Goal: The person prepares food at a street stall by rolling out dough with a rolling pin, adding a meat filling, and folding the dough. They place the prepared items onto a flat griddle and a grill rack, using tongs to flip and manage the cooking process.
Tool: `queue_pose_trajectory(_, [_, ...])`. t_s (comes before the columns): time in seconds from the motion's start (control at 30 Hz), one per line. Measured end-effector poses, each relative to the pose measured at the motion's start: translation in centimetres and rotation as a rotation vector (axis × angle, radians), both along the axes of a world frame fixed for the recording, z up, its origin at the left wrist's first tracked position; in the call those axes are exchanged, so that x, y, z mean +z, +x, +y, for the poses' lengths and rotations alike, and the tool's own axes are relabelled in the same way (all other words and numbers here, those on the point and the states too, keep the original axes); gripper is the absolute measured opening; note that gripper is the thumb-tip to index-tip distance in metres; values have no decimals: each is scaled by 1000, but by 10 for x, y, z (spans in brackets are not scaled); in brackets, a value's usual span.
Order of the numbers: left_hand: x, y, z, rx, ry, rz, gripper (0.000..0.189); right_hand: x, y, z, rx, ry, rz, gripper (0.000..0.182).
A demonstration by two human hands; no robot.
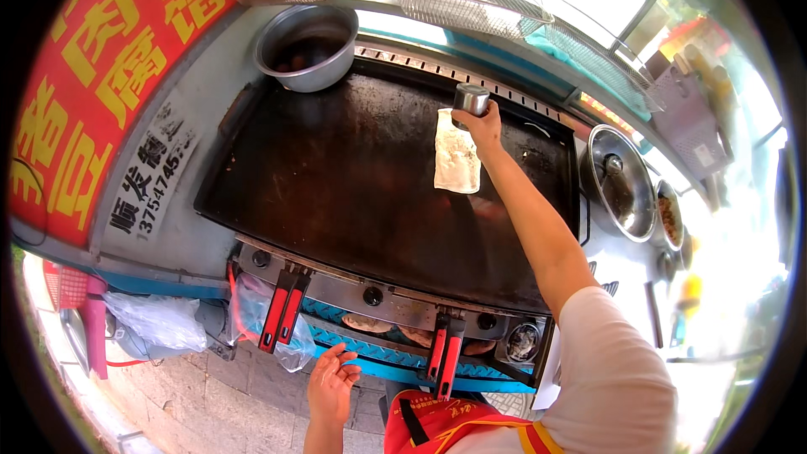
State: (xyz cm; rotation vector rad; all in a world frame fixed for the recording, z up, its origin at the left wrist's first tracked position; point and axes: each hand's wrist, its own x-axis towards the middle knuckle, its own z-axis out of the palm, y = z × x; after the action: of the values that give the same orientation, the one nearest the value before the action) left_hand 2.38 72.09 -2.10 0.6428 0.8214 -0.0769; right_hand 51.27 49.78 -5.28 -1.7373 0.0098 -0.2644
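My right hand (485,130) is stretched across the wide black griddle (328,164) and grips a small shiny metal canister (471,98). The canister is at the far end of a pale rectangular piece of flattened dough (456,161), its smooth round end facing up. I cannot tell whether it touches the dough, which lies flat on the right half of the griddle. Low in front of me, my left hand (333,379) is empty, with its fingers slightly curled and apart, short of the griddle's front edge.
An aluminium pot (309,75) stands at the griddle's back left corner. Wire baskets (466,3) line the rack behind. To the right are a steel bowl (621,183) and a container of food (668,214). Red-and-black handles (444,353) jut from the front, beside flatbreads (367,323) below.
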Motion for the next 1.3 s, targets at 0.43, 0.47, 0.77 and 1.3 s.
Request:
queue_pose_trajectory(0.43, [5, 10, -2, -9, 32, -11, 29, -12, -1, -2, 64, -118, -35, 72])
queue_pose_trajectory(0.47, [5, 13, -2, 0, 41, -31, 28, -6, -10, 2, 96, -134, -51, 75])
queue_pose_trajectory(0.77, [26, 51, -21, -202, 217, -82, 29, 9, -54, -10, 87, 386, 283, 54])
queue_pose_trajectory(1.3, [-62, 421, -155, -717, 2131, -576, 70, 111, -229, -129, -115, 1643, 727, 47])
